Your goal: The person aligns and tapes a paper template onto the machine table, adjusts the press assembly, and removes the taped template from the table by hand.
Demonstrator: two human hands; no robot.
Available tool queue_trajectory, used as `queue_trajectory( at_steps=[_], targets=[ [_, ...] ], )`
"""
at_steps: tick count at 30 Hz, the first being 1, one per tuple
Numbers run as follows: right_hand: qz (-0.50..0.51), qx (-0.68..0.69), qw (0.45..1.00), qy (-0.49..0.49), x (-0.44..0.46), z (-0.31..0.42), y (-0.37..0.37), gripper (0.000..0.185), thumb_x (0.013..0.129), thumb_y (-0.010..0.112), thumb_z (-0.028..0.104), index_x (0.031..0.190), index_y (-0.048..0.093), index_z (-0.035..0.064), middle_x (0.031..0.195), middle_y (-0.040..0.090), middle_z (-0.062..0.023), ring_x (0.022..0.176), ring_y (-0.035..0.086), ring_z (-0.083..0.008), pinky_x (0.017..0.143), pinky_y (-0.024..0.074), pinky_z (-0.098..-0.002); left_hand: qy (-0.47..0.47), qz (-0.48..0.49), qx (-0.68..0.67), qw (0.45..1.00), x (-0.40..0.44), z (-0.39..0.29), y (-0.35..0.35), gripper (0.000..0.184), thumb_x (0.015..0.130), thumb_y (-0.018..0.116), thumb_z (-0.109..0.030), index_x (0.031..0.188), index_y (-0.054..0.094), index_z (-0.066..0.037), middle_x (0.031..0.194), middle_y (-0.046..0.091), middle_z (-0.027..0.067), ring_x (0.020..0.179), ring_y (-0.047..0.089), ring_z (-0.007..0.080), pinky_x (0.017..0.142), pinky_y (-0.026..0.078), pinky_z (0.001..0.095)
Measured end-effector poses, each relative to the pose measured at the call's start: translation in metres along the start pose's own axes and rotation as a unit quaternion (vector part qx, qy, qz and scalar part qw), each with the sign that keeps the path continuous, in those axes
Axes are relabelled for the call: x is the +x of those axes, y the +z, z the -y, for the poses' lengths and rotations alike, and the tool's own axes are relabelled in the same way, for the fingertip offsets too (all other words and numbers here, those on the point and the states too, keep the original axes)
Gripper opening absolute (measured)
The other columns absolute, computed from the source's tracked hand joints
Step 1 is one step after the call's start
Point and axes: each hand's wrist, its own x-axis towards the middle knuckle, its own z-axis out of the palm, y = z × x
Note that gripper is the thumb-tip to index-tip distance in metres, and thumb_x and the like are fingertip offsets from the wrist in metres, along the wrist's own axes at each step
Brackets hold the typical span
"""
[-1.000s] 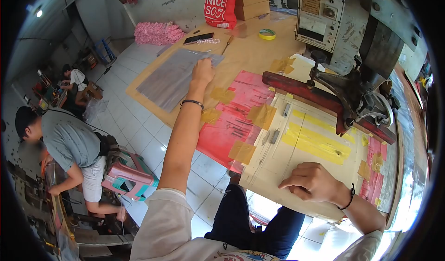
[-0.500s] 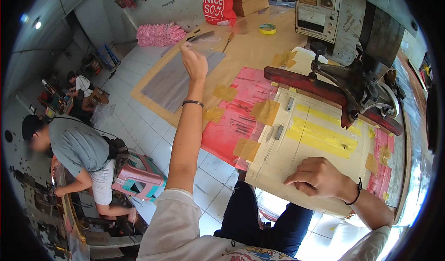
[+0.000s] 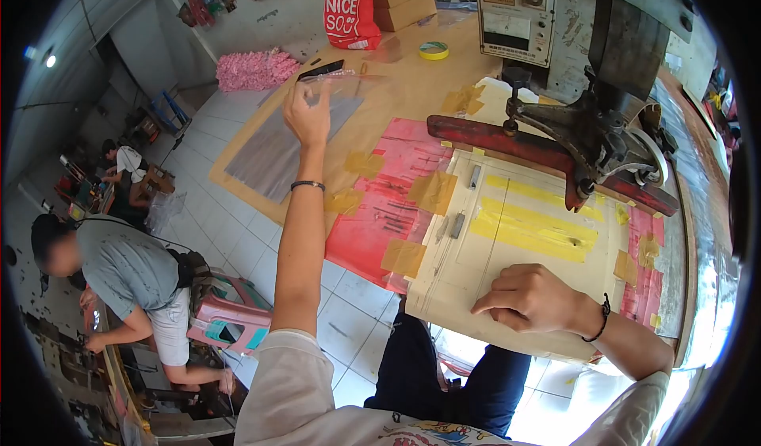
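My left hand is raised over the far left of the table, its fingers pinched on a thin clear plastic sheet that stretches off to the right. Beneath it lie greyish translucent sheets, and a black flat object is just beyond. My right hand, fingers curled, rests on the near part of a beige board. Yellow tape strips and two small grey blocks are on that board. Nothing shows in my right hand, though its palm is hidden.
A press machine with a dark metal arm and red bar overhangs the board. Red sheeting lies under it. Yellow tape roll, red bag and cardboard boxes stand behind. A co-worker bends at the left.
The view has turned slightly, shifting the scene left. The clear sheet in my left hand now spreads more flatly to the right. My right hand stays on the board.
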Motion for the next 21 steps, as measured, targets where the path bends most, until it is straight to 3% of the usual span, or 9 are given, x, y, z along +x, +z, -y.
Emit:
queue_trajectory(
  at_steps=[4, 10, 13, 16, 19, 21],
  targets=[
    [0.004, -0.002, 1.000, 0.002, 0.000, 0.000, -0.001, 0.021, 0.080, 0.067, 0.010, 0.100, 0.072, 0.0150, 0.077, 0.063, -0.0015, 0.074, 0.060, -0.0217, 0.070, 0.0533, -0.0363, 0.089, -0.067, 0.090, 0.990, 0.003, 0.003, -0.007, 0.034, 0.083, 0.078, -0.036, 0.065, 0.064, -0.010, 0.064, 0.048, 0.0025, 0.069, 0.050, 0.0256, 0.068, 0.036, 0.0407],
    [0.005, -0.002, 1.000, 0.004, 0.000, 0.001, -0.001, 0.021, 0.080, 0.067, 0.010, 0.100, 0.072, 0.0150, 0.078, 0.064, -0.0015, 0.074, 0.060, -0.0219, 0.070, 0.0531, -0.0364, 0.127, -0.093, 0.146, 0.977, 0.007, -0.003, -0.014, 0.025, 0.088, 0.073, -0.033, 0.073, 0.070, -0.014, 0.071, 0.054, 0.0006, 0.072, 0.051, 0.0229, 0.069, 0.035, 0.0389],
    [-0.007, 0.011, 1.000, -0.001, 0.001, 0.001, 0.000, 0.022, 0.078, 0.068, 0.008, 0.099, 0.072, 0.0140, 0.075, 0.062, -0.0023, 0.072, 0.060, -0.0226, 0.068, 0.0520, -0.0368, 0.135, -0.020, 0.160, 0.978, 0.003, -0.006, -0.010, 0.020, 0.089, 0.071, -0.033, 0.082, 0.074, -0.015, 0.082, 0.063, 0.0009, 0.080, 0.055, 0.0234, 0.073, 0.037, 0.0403],
    [-0.017, 0.028, 0.999, -0.002, 0.000, -0.002, 0.003, 0.024, 0.076, 0.068, 0.005, 0.098, 0.072, 0.0128, 0.071, 0.059, -0.0038, 0.070, 0.059, -0.0236, 0.066, 0.0508, -0.0377, 0.120, 0.119, 0.137, 0.976, -0.006, -0.002, -0.003, 0.016, 0.087, 0.070, -0.032, 0.095, 0.076, -0.019, 0.095, 0.069, 0.0044, 0.092, 0.059, 0.0256, 0.083, 0.041, 0.0422],
    [-0.010, 0.031, 0.999, 0.009, 0.001, 0.002, -0.001, 0.019, 0.079, 0.067, 0.005, 0.096, 0.072, 0.0129, 0.076, 0.065, -0.0041, 0.073, 0.062, -0.0242, 0.069, 0.0531, -0.0385, 0.076, 0.311, 0.172, 0.932, -0.013, 0.004, -0.003, 0.020, 0.085, 0.071, -0.031, 0.103, 0.077, -0.026, 0.102, 0.071, 0.0066, 0.102, 0.061, 0.0283, 0.093, 0.041, 0.0440],
    [-0.019, 0.034, 0.999, -0.001, 0.002, 0.002, -0.001, 0.019, 0.079, 0.067, 0.005, 0.096, 0.072, 0.0126, 0.076, 0.065, -0.0046, 0.073, 0.063, -0.0245, 0.069, 0.0531, -0.0387, 0.065, 0.356, 0.207, 0.909, -0.020, 0.003, -0.004, 0.023, 0.085, 0.070, -0.034, 0.107, 0.077, -0.029, 0.106, 0.071, 0.0077, 0.106, 0.060, 0.0287, 0.096, 0.041, 0.0453]
  ],
)
